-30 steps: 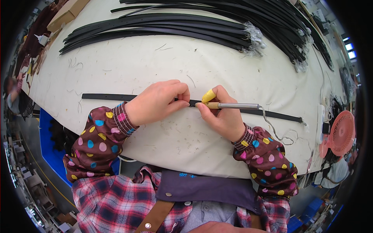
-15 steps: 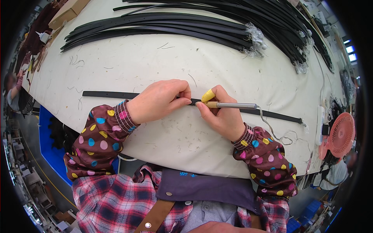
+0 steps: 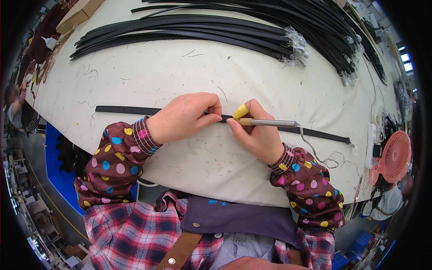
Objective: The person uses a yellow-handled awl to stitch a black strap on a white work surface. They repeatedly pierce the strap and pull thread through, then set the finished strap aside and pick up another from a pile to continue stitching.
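A long narrow black strap (image 3: 130, 109) lies across the table in front of me, left to right. My left hand (image 3: 184, 116) is closed, pinching the strap near its middle between thumb and fingers. Just to its right, my right hand (image 3: 257, 132) grips a corded, pen-shaped tool like a soldering iron (image 3: 273, 123), with a metal shaft and a tan section near my fingertips. Yellow tape wraps one right finger. The tool's working tip is at the strap between my hands, too small to make out. Part of the strap is hidden behind my hands.
Bundles of black straps (image 3: 189, 33) with clear plastic at their ends lie at the far side of the pale table (image 3: 180, 74). A pink fan (image 3: 396, 156) stands at the right edge. A blue bin (image 3: 56, 166) is below left. Loose thread bits dot the tabletop.
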{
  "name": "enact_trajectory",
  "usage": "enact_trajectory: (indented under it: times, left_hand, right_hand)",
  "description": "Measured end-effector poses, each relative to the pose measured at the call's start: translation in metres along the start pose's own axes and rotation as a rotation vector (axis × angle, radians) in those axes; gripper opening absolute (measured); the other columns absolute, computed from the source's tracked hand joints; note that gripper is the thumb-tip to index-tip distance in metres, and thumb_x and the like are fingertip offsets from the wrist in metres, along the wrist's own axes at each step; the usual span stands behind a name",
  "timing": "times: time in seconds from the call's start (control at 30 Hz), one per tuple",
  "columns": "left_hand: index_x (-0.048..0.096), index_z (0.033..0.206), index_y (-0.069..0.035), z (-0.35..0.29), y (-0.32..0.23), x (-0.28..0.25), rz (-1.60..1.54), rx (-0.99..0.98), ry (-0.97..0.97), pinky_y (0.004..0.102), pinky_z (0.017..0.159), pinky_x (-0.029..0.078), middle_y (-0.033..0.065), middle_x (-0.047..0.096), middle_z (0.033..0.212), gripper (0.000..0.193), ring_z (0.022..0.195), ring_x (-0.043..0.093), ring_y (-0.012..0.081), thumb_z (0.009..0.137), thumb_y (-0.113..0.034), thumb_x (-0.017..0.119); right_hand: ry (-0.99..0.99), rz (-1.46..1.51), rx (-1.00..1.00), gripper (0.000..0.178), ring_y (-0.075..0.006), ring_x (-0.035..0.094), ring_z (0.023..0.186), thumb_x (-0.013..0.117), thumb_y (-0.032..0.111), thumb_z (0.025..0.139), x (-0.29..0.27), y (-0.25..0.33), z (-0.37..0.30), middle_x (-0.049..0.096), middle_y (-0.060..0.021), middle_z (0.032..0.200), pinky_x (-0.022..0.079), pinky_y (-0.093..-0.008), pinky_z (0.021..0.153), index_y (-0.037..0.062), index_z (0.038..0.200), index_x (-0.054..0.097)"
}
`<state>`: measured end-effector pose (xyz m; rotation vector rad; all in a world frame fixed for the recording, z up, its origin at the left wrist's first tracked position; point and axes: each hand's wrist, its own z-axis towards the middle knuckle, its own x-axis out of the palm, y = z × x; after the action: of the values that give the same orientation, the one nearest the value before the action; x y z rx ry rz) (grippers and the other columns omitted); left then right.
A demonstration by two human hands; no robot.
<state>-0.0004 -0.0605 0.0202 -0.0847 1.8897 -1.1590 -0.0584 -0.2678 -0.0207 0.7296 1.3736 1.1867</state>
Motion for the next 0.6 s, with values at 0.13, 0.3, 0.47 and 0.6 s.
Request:
enact_trajectory:
  times: [0.13, 0.3, 0.47, 0.6]
  left_hand:
    - [0.058, 0.091, -0.004, 0.0, 0.0, 0.0, -0.001, 0.003, -0.008, 0.0385, 0.069, 0.05, 0.0116, 0.064, 0.082, 0.013, 0.078, 0.063, 0.0301, 0.09, -0.015, 0.065]
    - [0.056, 0.098, -0.004, -0.001, -0.001, 0.001, -0.07, -0.085, -0.055, 0.0282, 0.057, 0.046, 0.0051, 0.06, 0.073, 0.009, 0.062, 0.057, 0.0136, 0.093, -0.009, 0.063]
    - [0.056, 0.098, -0.003, -0.002, 0.004, 0.003, -0.045, 0.007, -0.065, 0.0313, 0.061, 0.048, 0.0071, 0.062, 0.08, 0.012, 0.067, 0.059, 0.0185, 0.091, -0.008, 0.064]
    - [0.058, 0.096, -0.003, -0.002, 0.007, 0.003, 0.031, 0.117, -0.067, 0.0288, 0.058, 0.046, 0.0053, 0.061, 0.081, 0.011, 0.062, 0.056, 0.0138, 0.089, -0.005, 0.065]
  right_hand:
    - [0.002, -0.005, 0.001, 0.021, -0.0027, 0.045, 0.058, 0.069, 0.008, 0.089, 0.0, 0.001, 0.0, 0.055, -0.0002, 0.069, 0.035, -0.0206, 0.05, 0.0019, 0.092, 0.049]
    - [-0.053, 0.037, 0.018, 0.02, -0.0024, 0.044, 0.059, 0.07, 0.006, 0.088, 0.0, 0.001, -0.001, 0.054, 0.0009, 0.068, 0.035, -0.0205, 0.052, 0.0029, 0.092, 0.05]
    - [-0.098, 0.075, 0.029, 0.02, -0.0028, 0.043, 0.06, 0.069, 0.004, 0.088, -0.004, -0.001, -0.006, 0.052, 0.0024, 0.068, 0.036, -0.0205, 0.054, 0.0037, 0.091, 0.05]
    - [-0.063, 0.074, 0.056, 0.022, -0.0053, 0.049, 0.06, 0.071, 0.007, 0.086, -0.006, -0.002, -0.006, 0.057, -0.0011, 0.07, 0.04, -0.0218, 0.054, 0.003, 0.092, 0.05]
